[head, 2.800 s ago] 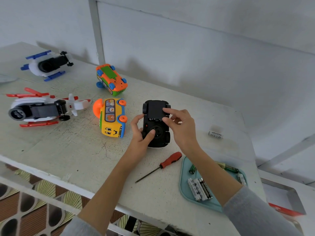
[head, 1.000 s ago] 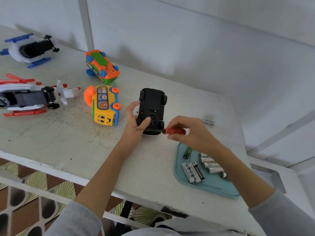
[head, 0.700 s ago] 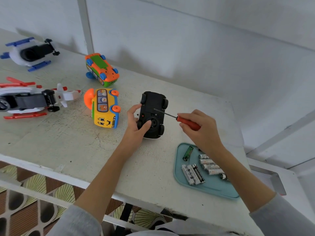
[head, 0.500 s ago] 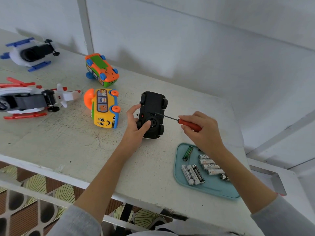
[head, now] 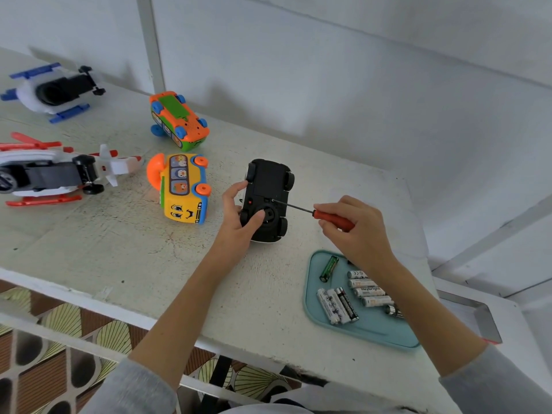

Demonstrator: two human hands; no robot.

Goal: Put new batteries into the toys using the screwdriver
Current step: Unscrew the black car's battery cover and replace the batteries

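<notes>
My left hand (head: 239,218) grips the black toy car (head: 268,200), which lies upside down just right of the yellow bus (head: 182,188). My right hand (head: 355,227) holds the screwdriver (head: 310,211), its tip at the cover screw. I should press straight and turn slowly so the tip does not slip.
</notes>
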